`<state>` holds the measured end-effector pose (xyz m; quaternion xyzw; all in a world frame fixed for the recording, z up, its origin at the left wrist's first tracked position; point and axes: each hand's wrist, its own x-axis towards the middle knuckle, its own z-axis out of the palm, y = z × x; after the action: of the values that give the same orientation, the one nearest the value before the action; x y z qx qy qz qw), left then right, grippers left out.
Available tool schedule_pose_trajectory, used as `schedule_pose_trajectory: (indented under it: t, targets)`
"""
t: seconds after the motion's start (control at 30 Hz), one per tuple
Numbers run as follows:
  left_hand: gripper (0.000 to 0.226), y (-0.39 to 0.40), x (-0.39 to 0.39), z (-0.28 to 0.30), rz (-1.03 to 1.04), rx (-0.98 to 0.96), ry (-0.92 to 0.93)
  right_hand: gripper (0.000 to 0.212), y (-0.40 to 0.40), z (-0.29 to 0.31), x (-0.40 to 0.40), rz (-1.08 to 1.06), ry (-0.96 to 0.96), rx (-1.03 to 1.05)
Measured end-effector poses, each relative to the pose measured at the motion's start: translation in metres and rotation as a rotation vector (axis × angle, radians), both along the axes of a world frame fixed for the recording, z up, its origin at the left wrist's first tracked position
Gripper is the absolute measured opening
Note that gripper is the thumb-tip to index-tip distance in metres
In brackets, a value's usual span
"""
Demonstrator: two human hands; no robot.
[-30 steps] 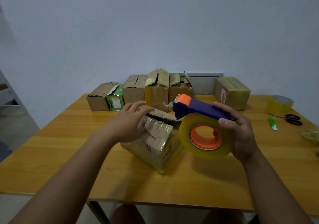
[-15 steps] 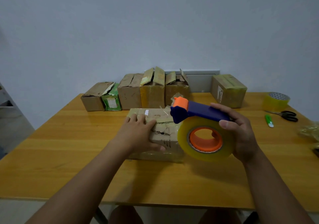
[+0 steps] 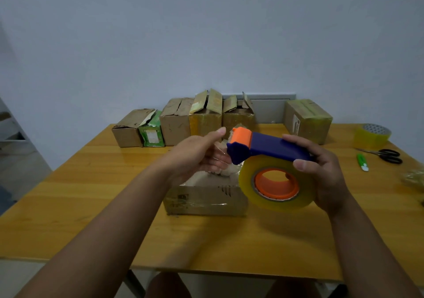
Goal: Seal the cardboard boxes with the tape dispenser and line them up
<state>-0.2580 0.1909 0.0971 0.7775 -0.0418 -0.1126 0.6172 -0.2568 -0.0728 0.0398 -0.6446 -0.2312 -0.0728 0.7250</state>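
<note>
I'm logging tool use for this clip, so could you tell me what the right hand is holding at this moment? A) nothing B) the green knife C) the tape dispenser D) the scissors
C: the right hand grips the handle of the tape dispenser above the box, while the scissors and green knife lie untouched on the table to the right.

Dim, even room light is falling from above, and the wall [image 3: 206, 33] is darkening toward the frame corners. A soft shadow is lying on the table [image 3: 68, 205] under the tape dispenser [image 3: 270, 171]. Faint glare is showing near the table's far left edge. Wide-angle distortion is bowing its edges.
</note>
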Motion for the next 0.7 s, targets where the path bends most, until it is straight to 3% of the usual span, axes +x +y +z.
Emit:
schedule_pose_trajectory:
  t: [0.1,0.2,0.5,0.7]
  targets:
    - [0.027,-0.002,0.000,0.002,-0.023,-0.127,0.070,0.051,0.000,0.000,-0.001,-0.003,-0.006,0.000]
    - [0.020,-0.002,0.000,0.005,-0.016,-0.147,0.095,0.051,-0.001,-0.001,-0.002,-0.017,-0.012,-0.032]
    - [0.014,0.001,0.012,0.030,0.027,0.142,-0.038,0.052,-0.005,0.002,-0.005,-0.034,-0.030,-0.185]
    - [0.017,0.046,0.023,0.040,0.255,0.206,-0.114,0.059,-0.025,0.006,-0.003,-0.071,-0.011,-0.373]
